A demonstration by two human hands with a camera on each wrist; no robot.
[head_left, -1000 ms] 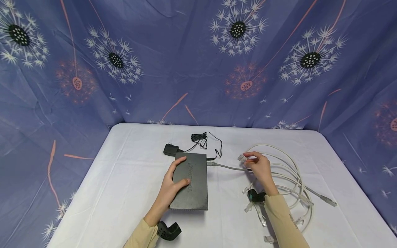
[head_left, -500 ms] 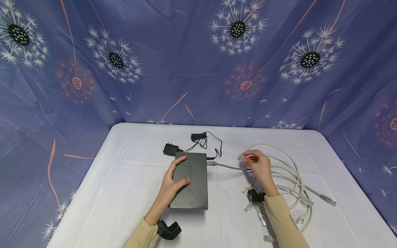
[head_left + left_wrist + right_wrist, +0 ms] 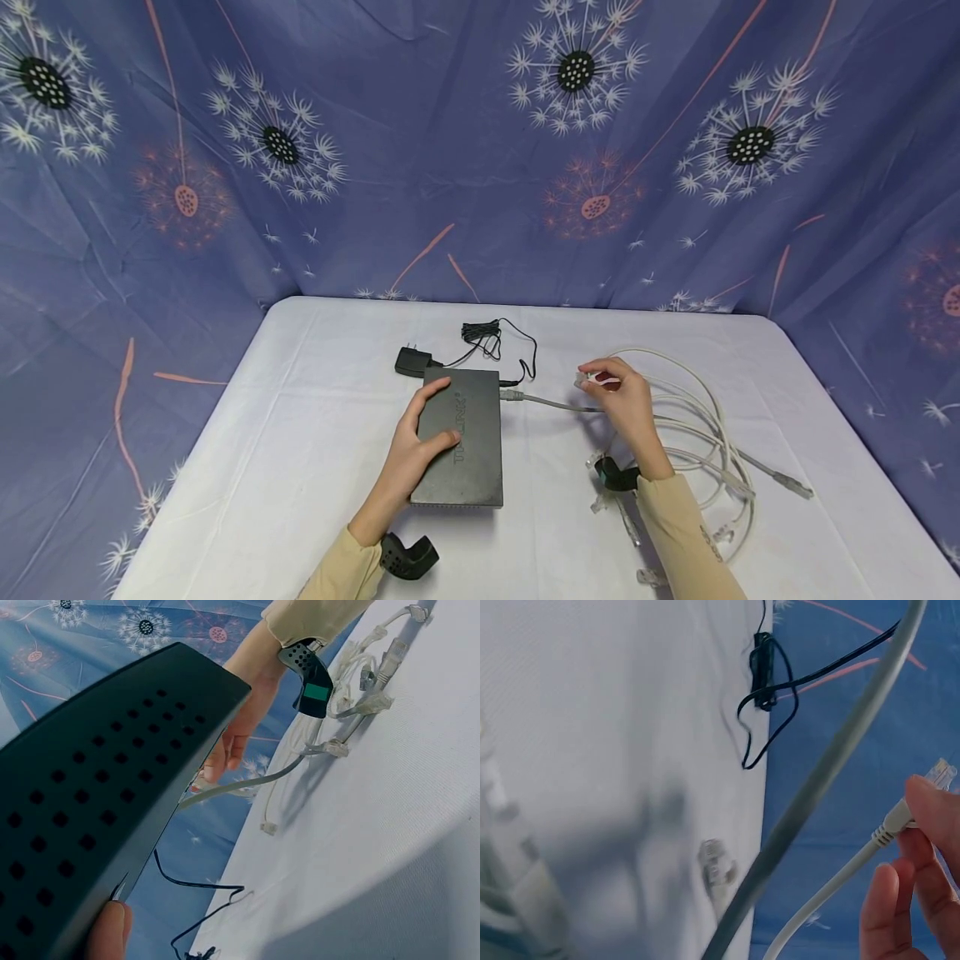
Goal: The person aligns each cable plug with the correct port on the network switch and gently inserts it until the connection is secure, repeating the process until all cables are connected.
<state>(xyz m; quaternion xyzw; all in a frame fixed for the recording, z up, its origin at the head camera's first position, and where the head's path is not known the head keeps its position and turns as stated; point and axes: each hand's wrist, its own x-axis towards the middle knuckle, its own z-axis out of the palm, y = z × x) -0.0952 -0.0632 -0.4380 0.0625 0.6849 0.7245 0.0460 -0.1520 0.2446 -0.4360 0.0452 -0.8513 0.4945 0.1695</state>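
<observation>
My left hand (image 3: 408, 450) grips a black TP-LINK network switch (image 3: 478, 479), thumb across its top. The switch's vented side (image 3: 112, 780) fills much of the left wrist view. A grey network cable (image 3: 551, 405) is plugged into its right side. Just behind that, a black power lead's plug (image 3: 509, 384) meets the same side. To the right, apart from the switch, my right hand (image 3: 632, 410) pinches the clear-tipped plug (image 3: 940, 774) of a pale network cable (image 3: 832, 883) between thumb and fingers. The plug points left in the head view.
A black power adapter (image 3: 413, 362) and its bundled lead (image 3: 481, 333) lie behind the switch. Coiled pale network cables (image 3: 723, 433) with several loose plugs lie around and under the right forearm. A grey cable's plug end (image 3: 793, 485) lies farther right on the white-covered table (image 3: 300, 433).
My right hand has shifted its fingers slightly on the plug, and more pale cable shows between them. The left hand and the switch stay in place.
</observation>
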